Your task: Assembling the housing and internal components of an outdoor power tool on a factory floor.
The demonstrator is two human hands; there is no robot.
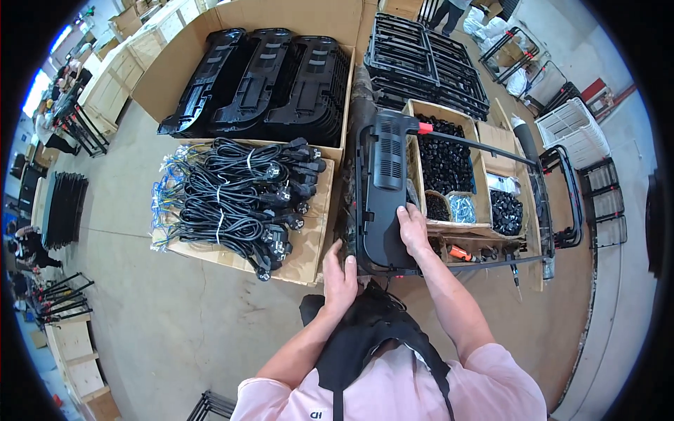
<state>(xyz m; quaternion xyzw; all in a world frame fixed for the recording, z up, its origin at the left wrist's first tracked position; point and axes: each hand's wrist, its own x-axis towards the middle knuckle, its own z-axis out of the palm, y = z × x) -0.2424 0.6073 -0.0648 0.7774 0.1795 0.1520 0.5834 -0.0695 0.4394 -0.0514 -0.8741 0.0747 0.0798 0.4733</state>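
1. The black plastic panel [387, 193] lies lengthwise in front of the person, on a black metal frame [562, 203] that rests across open cardboard boxes. Its near end is at the hands; its far end carries a small red part [425, 128].

2. The left hand [340, 277] sits at the panel's near left corner, fingers curled against the edge. I cannot tell whether this grip closes round the rim or only presses on it.

3. The right hand [413, 228] lies flat on the panel's right edge with fingers spread, a wide grip that pins more than it clasps.

4. Handling, as a judgement: the panel looks like a stiff moulded shell with a slotted vent down its middle, probably light for its length (though anything mounted underneath is hidden). Smooth plastic may slide on the metal frame, so the long side edges and the near corners seem the safest places to hold; the vent slots look the weakest.

5. Containers: the divided box [449, 168] to the right holds heaps of small black parts, with a compartment of small bluish pieces [462, 208]. A large carton [232, 42] beyond holds stacked black panels [267, 84]. A flat cardboard sheet [309, 245] to the left carries bundled black power cords [239, 200] with plugs.
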